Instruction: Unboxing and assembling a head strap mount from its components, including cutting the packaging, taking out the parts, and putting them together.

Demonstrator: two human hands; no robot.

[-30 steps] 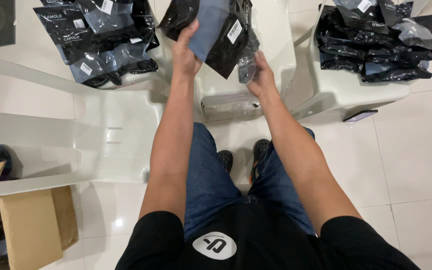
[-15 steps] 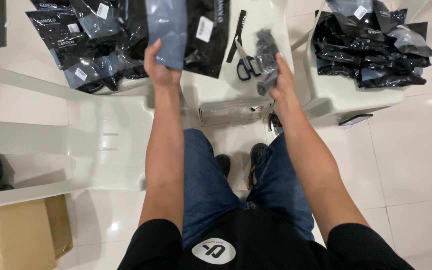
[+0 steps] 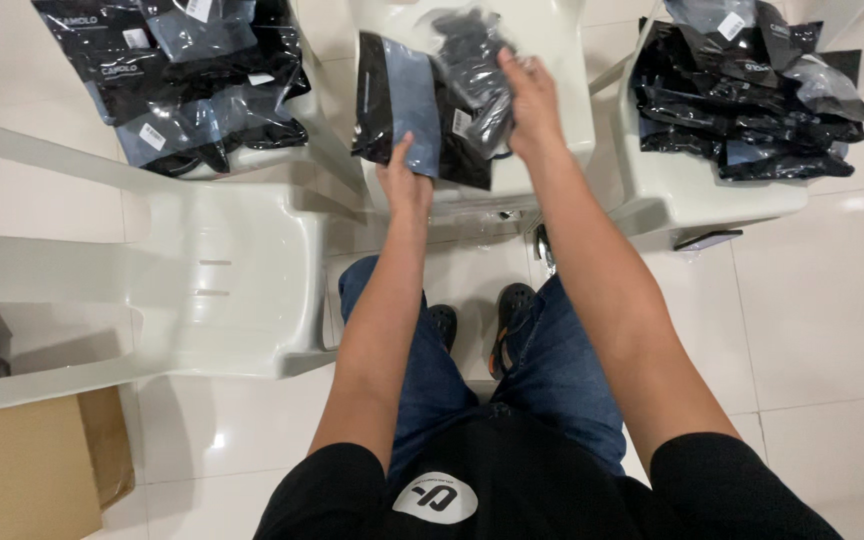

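Observation:
My left hand grips the lower edge of a flat black and grey-blue packaging bag, held over the seat of a white plastic chair in front of me. My right hand holds a dark folded garment in clear plastic wrap right beside and partly over that bag. Both arms reach forward above my knees in blue jeans.
A pile of black packaged bags lies on a white chair at the left. Another pile of black packages sits on a white chair at the right. A cardboard box stands at the lower left on the tiled floor.
My left hand has brought the flat bag down and to the right. My right hand has lifted the wrapped garment up to meet it. The camera view has shifted slightly.

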